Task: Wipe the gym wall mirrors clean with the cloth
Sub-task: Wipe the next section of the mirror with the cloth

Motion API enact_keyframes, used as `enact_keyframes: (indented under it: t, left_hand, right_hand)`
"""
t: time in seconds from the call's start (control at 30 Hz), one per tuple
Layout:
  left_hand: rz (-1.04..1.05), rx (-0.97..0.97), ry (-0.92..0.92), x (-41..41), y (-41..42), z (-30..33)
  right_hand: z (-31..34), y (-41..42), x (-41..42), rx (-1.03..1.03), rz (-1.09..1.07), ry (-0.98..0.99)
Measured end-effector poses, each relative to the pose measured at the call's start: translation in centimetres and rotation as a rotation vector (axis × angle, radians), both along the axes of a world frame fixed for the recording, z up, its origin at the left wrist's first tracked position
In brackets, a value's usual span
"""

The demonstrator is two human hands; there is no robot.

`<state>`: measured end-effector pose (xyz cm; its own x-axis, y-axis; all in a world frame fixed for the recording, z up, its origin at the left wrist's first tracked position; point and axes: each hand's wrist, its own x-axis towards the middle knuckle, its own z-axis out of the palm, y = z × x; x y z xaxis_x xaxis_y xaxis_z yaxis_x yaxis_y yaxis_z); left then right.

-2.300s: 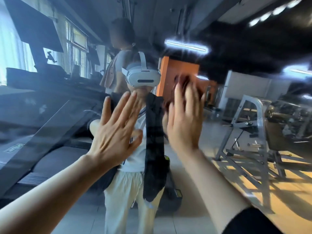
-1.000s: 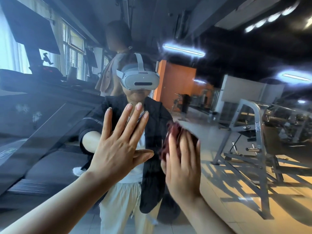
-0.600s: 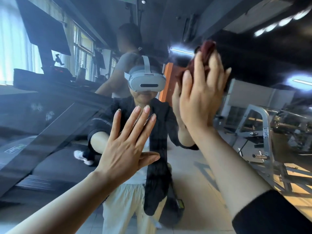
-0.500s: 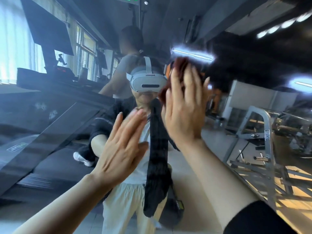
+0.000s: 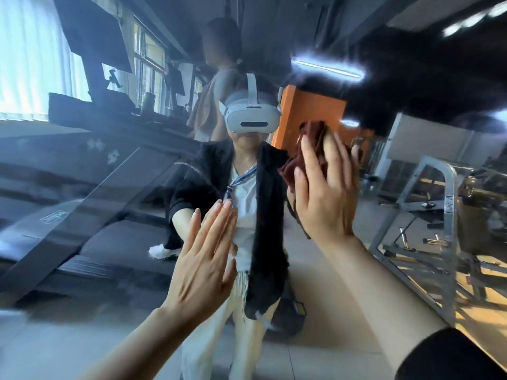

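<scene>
The wall mirror (image 5: pixel 384 86) fills the whole view and reflects the gym and the person wiping. My right hand (image 5: pixel 325 187) lies flat against the glass right of centre, pressing a dark red cloth (image 5: pixel 307 144) under its palm and fingers; the cloth shows above and left of the fingers. My left hand (image 5: pixel 203 267) rests flat on the glass lower and to the left, fingers together and pointing up, with nothing in it.
In the reflection stand a treadmill (image 5: pixel 82 215) at the left, a grey metal weight rack (image 5: pixel 439 220) at the right, an orange wall (image 5: pixel 310 116) behind, and a second person (image 5: pixel 219 78) at the back. Bright windows (image 5: pixel 24 56) are at the far left.
My right hand with the cloth has slid down the glass from head height to chest height. My left hand has stayed on the mirror, its fingers now closed together.
</scene>
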<state>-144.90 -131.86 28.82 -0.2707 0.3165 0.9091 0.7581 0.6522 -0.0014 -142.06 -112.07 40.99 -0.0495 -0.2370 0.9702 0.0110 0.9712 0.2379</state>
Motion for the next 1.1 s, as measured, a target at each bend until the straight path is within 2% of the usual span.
enact_keyframes:
  t: [0.07, 0.13, 0.27, 0.37, 0.43, 0.53, 0.63, 0.73, 0.8, 0.97, 1.1]
  left_hand:
    - [0.011, -0.008, -0.024, 0.1, 0.6, -1.0]
    - [0.027, -0.01, -0.043, 0.1, 1.0, -2.1]
    - [0.077, -0.016, -0.125, 0.4, 1.9, -4.4]
    - [0.157, -0.076, -0.123, 0.7, 2.1, -5.1]
    - [0.207, -0.108, -0.112, 0.9, 2.2, -4.9]
    - [0.248, -0.113, -0.131, 1.4, 2.5, -4.5]
    - [0.263, -0.043, -0.193, 2.0, 3.2, -4.4]
    - [0.184, 0.013, -0.2, 3.1, 4.2, -4.0]
    - [0.114, -0.002, -0.168, 3.9, 5.2, -3.8]
    - [0.051, -0.083, -0.087, 5.0, 7.4, -4.0]
    - [0.052, -0.217, -0.077, 5.2, 8.8, -4.0]
  right_hand:
    - [1.4, -0.9, -0.9, -0.133, 0.009, 0.083]
    - [-0.6, -1.8, -1.6, -0.11, -0.005, 0.09]
    - [-11.9, -1.1, -1.2, 0.098, -0.058, -0.069]
    - [-22.4, 1.6, 1.1, 0.287, -0.204, -0.276]
    - [-26.2, 3.2, 3.0, 0.383, -0.298, -0.403]
    - [-24.5, 4.0, 3.7, 0.41, -0.297, -0.482]
    - [-17.5, 1.7, 2.0, 0.115, -0.135, -0.267]
    - [-10.8, -1.0, 0.2, -0.153, -0.068, -0.078]
    - [-9.2, -1.7, -0.1, -0.153, -0.055, -0.053]
    - [-12.2, 3.8, 2.3, 0.067, -0.166, -0.14]
    - [-12.9, 12.6, 5.6, -0.065, -0.254, -0.157]
